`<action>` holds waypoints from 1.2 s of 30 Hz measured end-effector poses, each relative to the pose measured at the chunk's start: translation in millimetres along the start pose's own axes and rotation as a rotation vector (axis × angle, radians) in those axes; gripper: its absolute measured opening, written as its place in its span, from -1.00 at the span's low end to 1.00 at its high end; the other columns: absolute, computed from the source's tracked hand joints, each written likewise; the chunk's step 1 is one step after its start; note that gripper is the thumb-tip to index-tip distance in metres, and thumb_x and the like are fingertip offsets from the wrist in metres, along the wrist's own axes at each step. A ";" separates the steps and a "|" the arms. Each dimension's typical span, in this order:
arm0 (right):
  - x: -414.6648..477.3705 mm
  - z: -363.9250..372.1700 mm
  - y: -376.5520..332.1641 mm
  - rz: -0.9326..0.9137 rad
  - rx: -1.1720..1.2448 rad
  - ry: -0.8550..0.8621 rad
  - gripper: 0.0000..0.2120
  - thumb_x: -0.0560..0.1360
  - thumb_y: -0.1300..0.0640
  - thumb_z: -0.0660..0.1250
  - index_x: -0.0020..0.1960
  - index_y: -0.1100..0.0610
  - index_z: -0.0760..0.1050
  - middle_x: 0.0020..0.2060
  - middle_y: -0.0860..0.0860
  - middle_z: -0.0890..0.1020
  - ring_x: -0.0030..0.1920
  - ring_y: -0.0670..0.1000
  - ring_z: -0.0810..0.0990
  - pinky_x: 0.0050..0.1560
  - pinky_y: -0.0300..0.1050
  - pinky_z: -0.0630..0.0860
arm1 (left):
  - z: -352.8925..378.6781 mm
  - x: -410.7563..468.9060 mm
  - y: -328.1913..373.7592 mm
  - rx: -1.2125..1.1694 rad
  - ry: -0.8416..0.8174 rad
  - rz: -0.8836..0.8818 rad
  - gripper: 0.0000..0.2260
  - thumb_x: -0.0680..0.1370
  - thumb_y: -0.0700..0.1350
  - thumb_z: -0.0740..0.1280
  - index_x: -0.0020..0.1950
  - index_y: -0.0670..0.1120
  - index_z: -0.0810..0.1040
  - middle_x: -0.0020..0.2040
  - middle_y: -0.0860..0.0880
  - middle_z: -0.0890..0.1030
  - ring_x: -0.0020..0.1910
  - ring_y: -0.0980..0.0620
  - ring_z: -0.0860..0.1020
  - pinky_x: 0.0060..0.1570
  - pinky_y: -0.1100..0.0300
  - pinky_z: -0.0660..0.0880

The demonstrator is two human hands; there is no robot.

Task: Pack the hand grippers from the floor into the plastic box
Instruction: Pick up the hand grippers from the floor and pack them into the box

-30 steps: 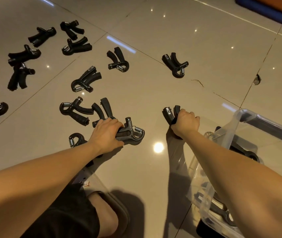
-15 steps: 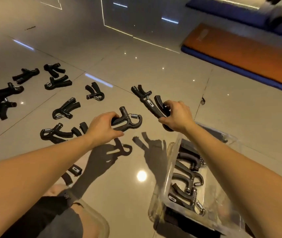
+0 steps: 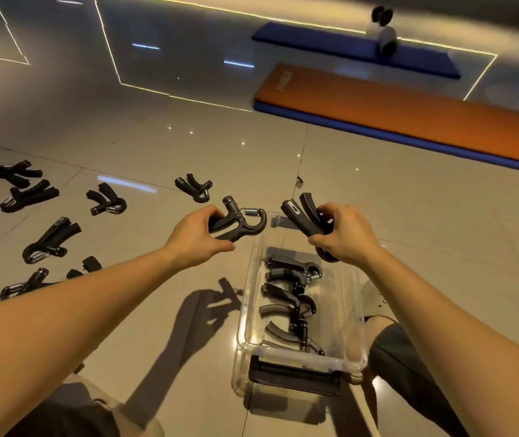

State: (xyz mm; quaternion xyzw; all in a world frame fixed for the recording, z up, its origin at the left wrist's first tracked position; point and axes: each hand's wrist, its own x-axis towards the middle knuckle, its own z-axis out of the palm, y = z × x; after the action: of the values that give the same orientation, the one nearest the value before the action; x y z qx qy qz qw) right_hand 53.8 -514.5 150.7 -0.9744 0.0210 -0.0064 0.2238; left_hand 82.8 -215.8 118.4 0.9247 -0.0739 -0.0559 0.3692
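Clear plastic walled the box [image 3: 351, 313] that stood on the glossy tiled floor [image 3: 163, 310] between a person's outstretched forearms, seen from the head camera. Inside it, several black hand grippers [image 3: 292, 302] lay in a row along its left half. The left hand [image 3: 196, 239] was closed around the handles of one black gripper [image 3: 242, 222], its spring end raised over the box's far left corner. The right hand [image 3: 345, 234] was clamped on a second gripper [image 3: 302, 216], handles pointing up and left above the box's far end. More grippers [image 3: 106, 200] lay scattered across the tiles to the left, well apart from the box, one [image 3: 195, 187] lying just beyond the left hand. An orange mat [image 3: 409, 111] with a blue edge stretched along the floor farther back, a blue mat [image 3: 346, 47] behind it.
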 end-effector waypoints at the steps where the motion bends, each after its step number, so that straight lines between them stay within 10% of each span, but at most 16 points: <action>1: -4.3 2.0 5.5 0.014 0.002 -0.011 -0.38 0.30 -0.05 0.54 0.33 0.00 0.50 0.07 -0.01 0.61 0.05 0.02 0.56 0.04 0.09 0.62 | 1.7 2.9 5.5 0.001 0.001 0.012 -0.54 0.31 0.04 0.64 0.11 0.05 0.52 -0.02 0.07 0.61 -0.04 0.02 0.60 0.05 -0.06 0.61; 36: -68.2 155.0 51.0 -0.149 -0.229 -0.713 -0.31 0.31 -0.08 0.59 0.37 0.00 0.43 0.20 0.02 0.54 0.20 0.06 0.46 0.19 -0.03 0.47 | 99.4 73.9 17.9 0.032 -0.189 0.318 -0.47 0.40 0.08 0.57 0.30 -0.03 0.54 0.13 0.06 0.56 0.16 0.04 0.48 0.24 -0.01 0.48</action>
State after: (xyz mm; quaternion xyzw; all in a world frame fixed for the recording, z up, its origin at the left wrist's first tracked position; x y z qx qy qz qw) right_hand -12.9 -489.8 -11.2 -0.9330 -0.1288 0.3191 0.1057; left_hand 138.0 -308.8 55.5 0.8977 -0.2546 -0.0821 0.3500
